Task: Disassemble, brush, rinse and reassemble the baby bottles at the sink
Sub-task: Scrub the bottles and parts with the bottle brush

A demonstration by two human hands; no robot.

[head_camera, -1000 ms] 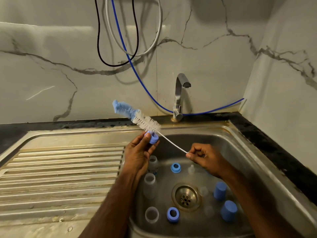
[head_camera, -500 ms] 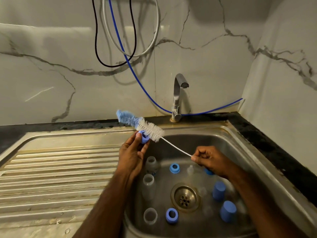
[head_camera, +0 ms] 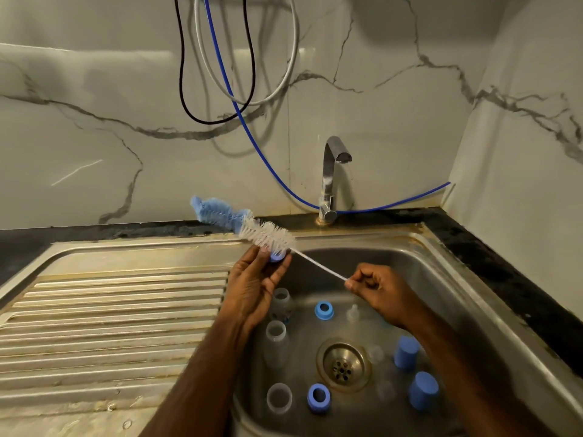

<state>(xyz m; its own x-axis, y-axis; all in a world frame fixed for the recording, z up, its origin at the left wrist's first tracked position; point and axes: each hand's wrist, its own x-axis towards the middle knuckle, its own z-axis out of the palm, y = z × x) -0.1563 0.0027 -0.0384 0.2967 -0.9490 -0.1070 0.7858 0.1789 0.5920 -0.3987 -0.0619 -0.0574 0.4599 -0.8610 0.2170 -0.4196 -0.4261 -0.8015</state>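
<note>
Marble wall behind a steel sink (head_camera: pixel 473 288). Left hand (head_camera: pixel 252 288) pinches a blue ring (head_camera: pixel 277 255) at its fingertips, steadying it for scrubbing. Right hand (head_camera: pixel 378 291) pinches the brush (head_camera: pixel 268 236) wire, bristles above the left fingers.

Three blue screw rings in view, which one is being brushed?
The blue ring held in the left hand, under the white bristle brush. The other two blue rings lie in the sink basin.

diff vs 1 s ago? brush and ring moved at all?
The bottle brush has slid down-right through the blue ring: the ring now sits near the handle end of the white bristles, no longer on the wire stem. Same grips: left hand holds the ring, right hand pinches the wire. Parts in the sink unmoved.
</note>
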